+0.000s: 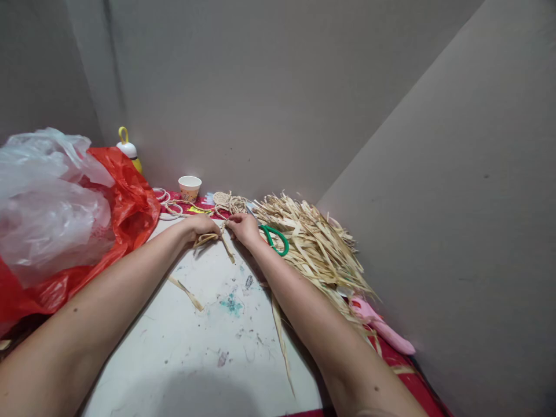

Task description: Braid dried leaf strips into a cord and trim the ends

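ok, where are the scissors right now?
Head view, right of centre at mid-height: the scissors are just right of the right hand, green handle against the left side of the straw pile.

- Left arm (108, 301) is bare and stretched out along the left edge of the white board (174, 336)
- Right arm (299, 301), bare too, reaches along the board's right edge
- Left hand (202, 225) is at the board's far end, turned inward, fingers curled
- Right hand (244, 229) is just beside it, same far end, fingertips kinda pinched toward the left one
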`<state>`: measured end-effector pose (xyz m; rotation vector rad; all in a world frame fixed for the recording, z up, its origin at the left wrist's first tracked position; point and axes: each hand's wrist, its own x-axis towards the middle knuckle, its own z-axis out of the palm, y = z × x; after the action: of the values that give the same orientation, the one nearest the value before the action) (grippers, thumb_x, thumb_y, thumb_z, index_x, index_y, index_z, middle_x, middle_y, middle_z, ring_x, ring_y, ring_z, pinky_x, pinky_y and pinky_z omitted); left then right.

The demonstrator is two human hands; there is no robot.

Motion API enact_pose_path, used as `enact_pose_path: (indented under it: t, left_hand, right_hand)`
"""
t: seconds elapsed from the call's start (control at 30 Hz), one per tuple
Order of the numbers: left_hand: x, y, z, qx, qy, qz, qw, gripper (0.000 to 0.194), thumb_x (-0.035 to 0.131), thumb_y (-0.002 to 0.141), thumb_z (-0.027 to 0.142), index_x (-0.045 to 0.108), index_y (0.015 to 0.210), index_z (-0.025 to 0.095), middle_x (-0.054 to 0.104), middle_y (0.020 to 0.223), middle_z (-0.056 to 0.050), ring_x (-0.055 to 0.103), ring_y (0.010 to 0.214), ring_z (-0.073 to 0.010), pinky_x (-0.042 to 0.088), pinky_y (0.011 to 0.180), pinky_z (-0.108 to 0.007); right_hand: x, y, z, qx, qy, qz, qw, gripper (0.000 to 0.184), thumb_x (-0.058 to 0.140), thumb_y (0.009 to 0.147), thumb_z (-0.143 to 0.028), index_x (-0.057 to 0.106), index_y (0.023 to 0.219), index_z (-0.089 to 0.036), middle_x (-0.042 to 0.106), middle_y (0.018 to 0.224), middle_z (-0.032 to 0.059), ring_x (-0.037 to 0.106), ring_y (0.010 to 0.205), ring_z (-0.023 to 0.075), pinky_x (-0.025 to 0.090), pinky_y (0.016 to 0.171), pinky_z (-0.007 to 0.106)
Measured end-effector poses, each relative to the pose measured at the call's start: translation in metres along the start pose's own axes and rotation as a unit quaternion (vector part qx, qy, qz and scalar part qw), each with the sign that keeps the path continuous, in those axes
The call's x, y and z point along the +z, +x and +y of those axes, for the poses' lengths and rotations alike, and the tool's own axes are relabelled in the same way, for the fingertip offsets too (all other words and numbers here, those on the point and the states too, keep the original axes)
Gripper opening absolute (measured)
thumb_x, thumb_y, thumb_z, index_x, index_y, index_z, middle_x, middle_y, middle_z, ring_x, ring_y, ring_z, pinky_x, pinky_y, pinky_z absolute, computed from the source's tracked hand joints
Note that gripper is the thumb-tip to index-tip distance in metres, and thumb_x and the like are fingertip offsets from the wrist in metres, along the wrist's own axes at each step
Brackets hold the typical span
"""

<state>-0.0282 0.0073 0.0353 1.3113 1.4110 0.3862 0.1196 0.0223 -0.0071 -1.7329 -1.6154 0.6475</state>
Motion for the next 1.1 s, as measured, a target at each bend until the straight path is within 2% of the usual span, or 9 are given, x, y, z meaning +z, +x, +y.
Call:
enact_pose_path:
  t: [0.07, 0.2, 0.47, 0.63, 0.8, 0.97, 1.1]
  left_hand:
    - [0.0, 0.0, 0.0, 0.003, 0.011, 0.001, 1.0, 0.015, 0.058, 0.061, 0.008, 0.055, 0.049, 0.016, 0.059, 0.048, 0.002, 0.058, 0.053, -0.0111, 0.044, 0.052, -0.02]
    - [0.0, -0.001, -0.001, 0.025, 0.026, 0.003, 0.999, 0.013, 0.057, 0.062, 0.008, 0.056, 0.051, 0.015, 0.059, 0.049, 0.003, 0.055, 0.051, -0.0094, 0.041, 0.049, -0.019]
    - [0.0, 0.006, -0.004, 0.033, 0.058, 0.022, 0.998, 0.007, 0.061, 0.06, 0.014, 0.057, 0.055, 0.015, 0.062, 0.055, 0.001, 0.059, 0.057, -0.0113, 0.045, 0.053, -0.02]
    - [0.0, 0.005, -0.004, 0.032, 0.08, 0.029, 0.996, 0.004, 0.062, 0.062, 0.016, 0.06, 0.059, 0.015, 0.065, 0.059, 0.001, 0.059, 0.059, -0.0109, 0.045, 0.054, -0.018]
    - [0.0, 0.005, -0.004, 0.039, 0.088, 0.035, 0.995, 0.003, 0.063, 0.063, 0.017, 0.063, 0.063, 0.014, 0.068, 0.065, -0.001, 0.062, 0.063, -0.0124, 0.046, 0.056, -0.02]
    - [0.001, 0.005, -0.004, 0.043, 0.098, 0.041, 0.993, 0.003, 0.063, 0.063, 0.016, 0.064, 0.062, 0.014, 0.068, 0.064, -0.002, 0.062, 0.063, -0.0132, 0.047, 0.057, -0.021]
    - [0.003, 0.006, -0.004, 0.044, 0.07, 0.035, 0.996, 0.004, 0.062, 0.062, 0.013, 0.062, 0.058, 0.014, 0.065, 0.059, -0.001, 0.06, 0.06, -0.0124, 0.047, 0.056, -0.021]
  right_hand:
    - [0.004, 0.003, 0.001, -0.032, -0.025, 0.029, 0.999, 0.016, 0.061, 0.078, -0.023, 0.073, 0.085, -0.015, 0.07, 0.07, 0.0026, 0.063, 0.062, 0.0135, 0.047, 0.065, 0.022]
    - [0.008, 0.01, 0.006, -0.083, -0.038, 0.061, 0.994, 0.019, 0.061, 0.076, -0.022, 0.074, 0.088, -0.017, 0.072, 0.08, 0.0036, 0.064, 0.074, 0.0154, 0.046, 0.074, 0.024]
    - [0.005, 0.014, 0.013, -0.123, -0.04, 0.079, 0.988, 0.016, 0.056, 0.077, -0.023, 0.07, 0.073, -0.016, 0.068, 0.071, 0.0025, 0.058, 0.068, 0.0148, 0.043, 0.069, 0.024]
    - [0.005, 0.011, 0.016, -0.12, 0.01, 0.077, 0.99, 0.018, 0.054, 0.077, -0.027, 0.066, 0.071, -0.016, 0.062, 0.063, 0.0001, 0.053, 0.062, 0.014, 0.04, 0.063, 0.024]
    - [0.004, 0.009, 0.016, -0.13, 0.013, 0.07, 0.989, 0.017, 0.054, 0.077, -0.027, 0.065, 0.069, -0.017, 0.062, 0.064, -0.0004, 0.052, 0.063, 0.0139, 0.04, 0.064, 0.024]
    - [0.004, 0.008, 0.013, -0.135, -0.039, 0.079, 0.987, 0.015, 0.053, 0.078, -0.021, 0.065, 0.069, -0.017, 0.064, 0.067, 0.0009, 0.053, 0.065, 0.0143, 0.04, 0.066, 0.024]
    - [0.004, 0.005, 0.009, -0.14, -0.111, 0.077, 0.981, 0.016, 0.054, 0.081, -0.021, 0.069, 0.077, -0.018, 0.069, 0.077, 0.0042, 0.058, 0.071, 0.0162, 0.041, 0.071, 0.025]
